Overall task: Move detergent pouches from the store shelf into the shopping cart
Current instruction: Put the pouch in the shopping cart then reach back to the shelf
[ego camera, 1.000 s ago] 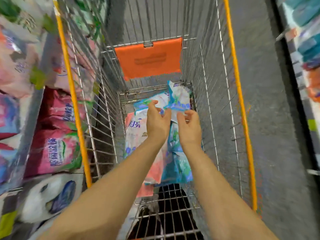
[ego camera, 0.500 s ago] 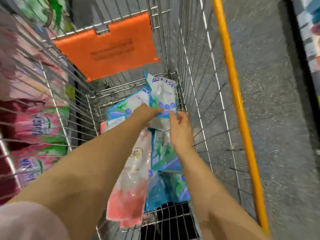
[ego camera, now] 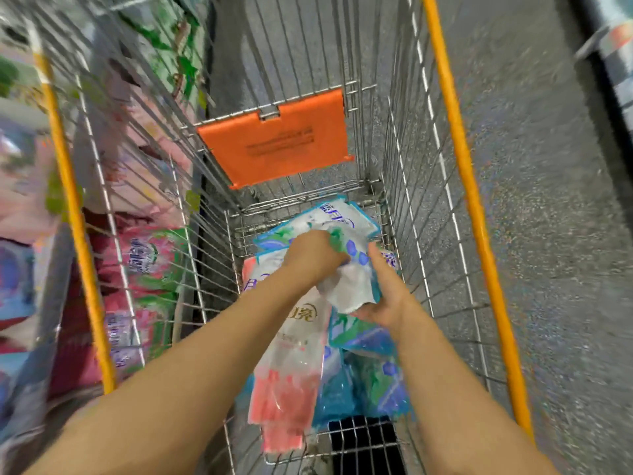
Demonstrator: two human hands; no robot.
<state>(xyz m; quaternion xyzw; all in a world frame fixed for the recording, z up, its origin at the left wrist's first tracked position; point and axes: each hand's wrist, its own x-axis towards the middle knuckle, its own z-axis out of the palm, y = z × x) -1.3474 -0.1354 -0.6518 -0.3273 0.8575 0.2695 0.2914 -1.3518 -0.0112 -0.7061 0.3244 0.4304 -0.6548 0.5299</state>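
Head view looks down both bare forearms, which reach side by side into the wire shopping cart [ego camera: 404,166]. The left hand [ego camera: 313,258] is turned knuckles up, its fingers curled over the top of a white-and-blue detergent pouch [ego camera: 352,286]. The right hand [ego camera: 385,299] meets it from the right, thumb lying up along the pouch's side and palm cupped under its lower edge, so both hands grip the same pouch. The pouch is soft, glossy film, crumpled between them, held just above the heap in the cart.

Below lie more slack, shiny pouches: a long pink-and-white pouch [ego camera: 291,365] and several blue pouches [ego camera: 373,382]. A flat orange plastic flap [ego camera: 274,138] hangs on the far wire wall, and a yellow rail [ego camera: 472,207] caps the side. Pink pouches [ego camera: 137,265] sit on the store shelf [ego camera: 48,275] at left; speckled grey floor [ego camera: 548,269] lies at right.
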